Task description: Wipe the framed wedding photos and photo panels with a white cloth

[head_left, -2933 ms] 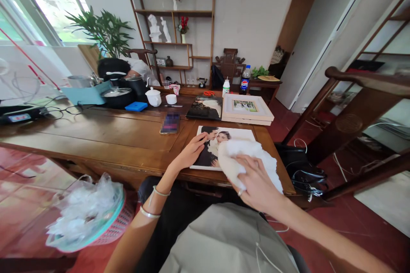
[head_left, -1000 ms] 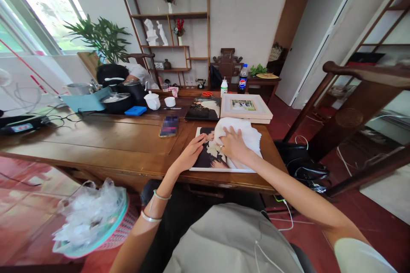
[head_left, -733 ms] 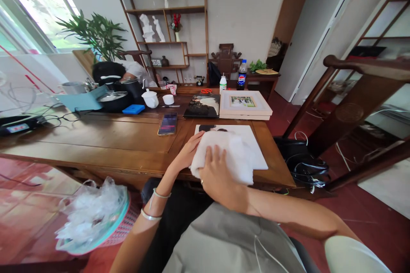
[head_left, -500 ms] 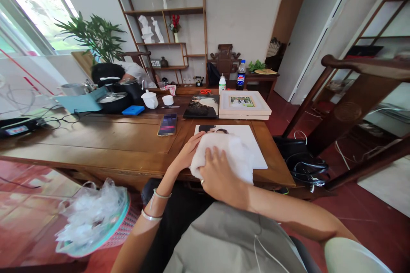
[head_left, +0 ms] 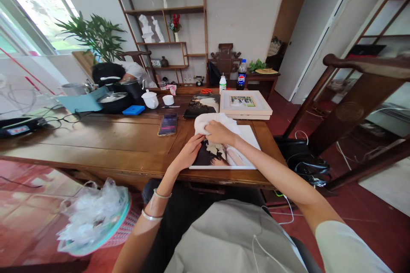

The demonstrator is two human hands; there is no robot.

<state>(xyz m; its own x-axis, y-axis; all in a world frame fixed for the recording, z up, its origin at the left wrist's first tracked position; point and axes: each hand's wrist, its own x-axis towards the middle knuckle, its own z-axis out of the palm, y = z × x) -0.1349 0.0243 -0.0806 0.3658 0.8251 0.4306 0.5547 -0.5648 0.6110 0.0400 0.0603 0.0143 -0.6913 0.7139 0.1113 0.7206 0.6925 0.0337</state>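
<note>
A photo panel (head_left: 218,153) with a white border lies at the table's front edge; its picture shows dark clothing and pale flowers. Over its upper part is spread a fluffy white cloth (head_left: 221,118), which hides that end. My right hand (head_left: 220,132) grips the near side of the cloth with curled fingers and presses it down. At the panel's left edge rests my left hand (head_left: 189,152), fingers stretched out flat, the tips close to the cloth. A phone (head_left: 168,124) lies to the left of the panel.
Behind the cloth are a dark photo panel (head_left: 197,106) and a white framed picture (head_left: 261,103). A cola bottle (head_left: 241,74), a white bottle (head_left: 222,83) and a lidded white pot (head_left: 150,100) stand farther back. A basket of plastic bags (head_left: 120,226) is at lower left. Someone bends behind the table.
My right hand has pushed the cloth away from me to the panel's far end, uncovering the near part of the picture. My left hand has stayed nearly in place.
</note>
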